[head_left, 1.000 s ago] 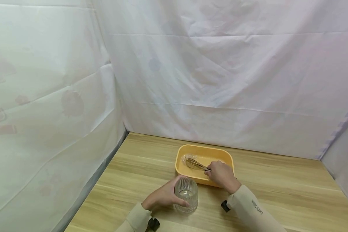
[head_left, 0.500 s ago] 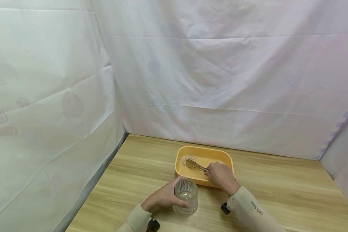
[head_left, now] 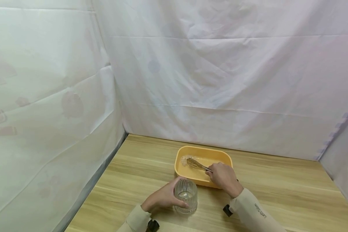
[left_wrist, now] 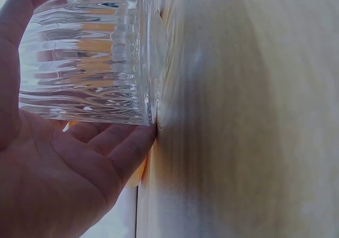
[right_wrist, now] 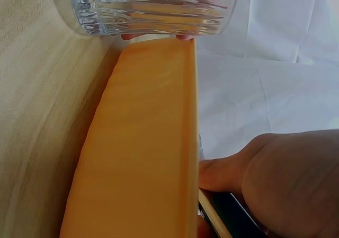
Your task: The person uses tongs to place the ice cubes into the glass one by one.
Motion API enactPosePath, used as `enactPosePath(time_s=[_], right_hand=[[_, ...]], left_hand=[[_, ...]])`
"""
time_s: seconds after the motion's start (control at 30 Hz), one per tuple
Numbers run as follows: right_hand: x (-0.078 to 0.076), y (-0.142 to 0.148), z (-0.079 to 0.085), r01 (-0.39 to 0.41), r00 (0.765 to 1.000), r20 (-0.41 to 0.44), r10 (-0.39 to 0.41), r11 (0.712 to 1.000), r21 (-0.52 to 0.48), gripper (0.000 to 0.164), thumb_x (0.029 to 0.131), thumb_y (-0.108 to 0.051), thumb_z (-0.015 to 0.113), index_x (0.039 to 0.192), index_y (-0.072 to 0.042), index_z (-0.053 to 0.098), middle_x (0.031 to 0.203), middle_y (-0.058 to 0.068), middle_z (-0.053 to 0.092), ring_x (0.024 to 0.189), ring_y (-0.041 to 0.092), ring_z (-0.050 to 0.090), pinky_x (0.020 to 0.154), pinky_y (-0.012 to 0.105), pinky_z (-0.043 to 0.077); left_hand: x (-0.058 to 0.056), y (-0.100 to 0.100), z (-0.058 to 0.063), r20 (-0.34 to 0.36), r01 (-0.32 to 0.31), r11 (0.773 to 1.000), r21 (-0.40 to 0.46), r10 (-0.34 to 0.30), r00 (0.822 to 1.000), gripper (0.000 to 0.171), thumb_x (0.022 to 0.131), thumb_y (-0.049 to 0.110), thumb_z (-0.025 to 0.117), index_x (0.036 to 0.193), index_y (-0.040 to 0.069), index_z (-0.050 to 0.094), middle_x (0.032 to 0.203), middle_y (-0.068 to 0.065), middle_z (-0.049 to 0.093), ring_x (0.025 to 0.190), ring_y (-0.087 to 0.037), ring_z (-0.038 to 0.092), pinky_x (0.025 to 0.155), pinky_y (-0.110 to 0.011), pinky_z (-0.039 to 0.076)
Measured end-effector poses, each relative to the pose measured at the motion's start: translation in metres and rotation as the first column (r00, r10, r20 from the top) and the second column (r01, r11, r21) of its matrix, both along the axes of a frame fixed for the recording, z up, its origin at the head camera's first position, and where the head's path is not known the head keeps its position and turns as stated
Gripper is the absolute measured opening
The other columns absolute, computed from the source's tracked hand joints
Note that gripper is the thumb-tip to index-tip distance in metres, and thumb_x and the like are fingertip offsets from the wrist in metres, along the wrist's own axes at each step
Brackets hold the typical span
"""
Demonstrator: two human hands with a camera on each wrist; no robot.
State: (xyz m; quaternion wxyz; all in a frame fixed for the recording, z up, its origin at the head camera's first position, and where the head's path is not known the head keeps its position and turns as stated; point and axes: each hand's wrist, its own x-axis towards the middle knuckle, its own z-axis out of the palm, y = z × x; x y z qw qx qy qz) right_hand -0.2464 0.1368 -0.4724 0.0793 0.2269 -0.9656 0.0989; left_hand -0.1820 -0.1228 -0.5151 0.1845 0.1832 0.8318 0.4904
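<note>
My left hand [head_left: 164, 195] holds a clear ribbed glass [head_left: 186, 197], thumb across its near side. The glass stands upright on the wooden table, and its ribbed wall fills the upper left of the left wrist view. My right hand [head_left: 224, 178] grips metal tongs [head_left: 195, 163] over the yellow tray [head_left: 204, 149]. Their heads point left, down among clear, shiny pieces [head_left: 184, 160] in the tray's left end; the exact kind of these pieces is too small to tell. In the right wrist view the dark, gold-edged tong handle [right_wrist: 233, 214] shows under my fingers.
The tray sits just beyond the glass, its tall side wall [right_wrist: 143, 132] close to it. Wooden tabletop [head_left: 281, 190] extends to both sides. White cloth [head_left: 208, 80] hangs behind the table, with more along the left and right.
My right hand has shifted slightly to the right with the tongs, whose heads have turned a little inside the tray. The left hand and the glass have stayed in place.
</note>
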Motion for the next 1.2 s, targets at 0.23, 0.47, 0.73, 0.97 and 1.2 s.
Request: enactPosePath(time_s=[0.23,0.47,0.73,0.97,1.2], right_hand=[[0.003,0.007,0.007,-0.011,1.0,-0.005,0.011,0.999,-0.045,0.03,0.089,-0.027,0.074,0.064,-0.021,0.058,0.053,-0.009,0.042,0.047,0.01,0.036,0.044,0.026,0.03],[0.006,0.016,0.012,-0.023,1.0,-0.007,0.022,0.998,-0.05,0.03,0.09,-0.028,0.073,0.065,-0.021,0.057,0.055,-0.009,0.041,0.048,0.009,0.035,0.045,0.025,0.029],[0.009,0.026,0.016,-0.01,1.0,0.003,0.01,0.998,-0.056,0.022,0.091,-0.029,0.071,0.072,-0.02,0.064,0.056,-0.01,0.043,0.046,0.007,0.036,0.044,0.025,0.03],[0.012,0.033,0.02,-0.007,1.0,-0.008,0.007,0.998,-0.064,0.019,0.091,-0.032,0.071,0.076,-0.02,0.068,0.055,-0.013,0.042,0.045,0.005,0.035,0.043,0.023,0.029],[0.016,0.039,0.028,-0.02,0.999,-0.035,0.018,0.997,-0.078,0.025,0.091,-0.031,0.071,0.07,-0.022,0.06,0.053,-0.012,0.038,0.045,0.006,0.032,0.043,0.023,0.026]], left_hand=[[0.001,0.0,0.0,-0.001,-0.001,1.0,-0.003,0.001,1.0,0.094,0.069,0.038,0.09,0.145,0.034,0.035,0.135,0.001,0.052,0.124,-0.024,0.052,0.101,-0.051,0.044],[0.002,-0.001,0.001,0.002,0.0,1.0,0.018,0.0,1.0,0.092,0.069,0.034,0.091,0.143,0.034,0.037,0.133,0.001,0.053,0.123,-0.023,0.053,0.101,-0.05,0.045],[0.001,0.0,-0.001,0.001,-0.003,1.0,0.013,0.003,1.0,0.093,0.068,0.036,0.091,0.143,0.036,0.036,0.133,0.003,0.053,0.123,-0.022,0.053,0.102,-0.05,0.045],[0.002,0.0,0.0,-0.002,0.002,1.0,0.022,-0.002,1.0,0.093,0.068,0.037,0.091,0.144,0.033,0.036,0.133,0.001,0.053,0.123,-0.023,0.052,0.101,-0.051,0.045],[0.001,0.0,-0.001,0.003,-0.004,1.0,0.008,0.003,1.0,0.094,0.068,0.039,0.09,0.144,0.036,0.036,0.134,0.004,0.053,0.124,-0.023,0.052,0.102,-0.051,0.044]])
